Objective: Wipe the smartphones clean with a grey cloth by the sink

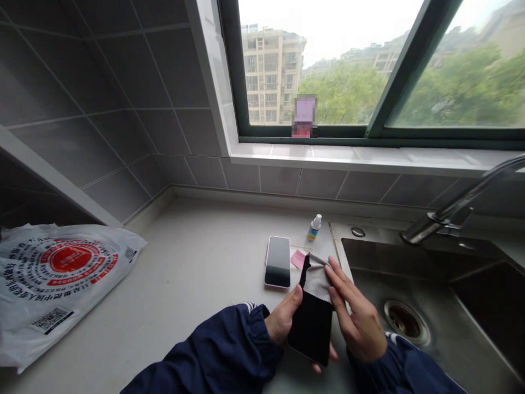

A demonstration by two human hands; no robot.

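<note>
My left hand (283, 320) holds a flat black device (311, 328) from beneath, thumb on its left edge. A grey cleaning cloth (318, 279) with a black underside lies over the device's far end. My right hand (356, 317) presses the cloth with stretched fingers. A phone (278, 261) with a dark screen lies face up on the counter just beyond my left hand. A small pink slip (297, 258) lies beside it, and a little spray bottle (314, 227) stands behind.
A steel sink (435, 290) with a drain and a faucet (455, 210) fills the right side. A printed white plastic bag (57, 284) lies at the left on the pale counter (197, 273). Grey tiled walls and a window sill run behind.
</note>
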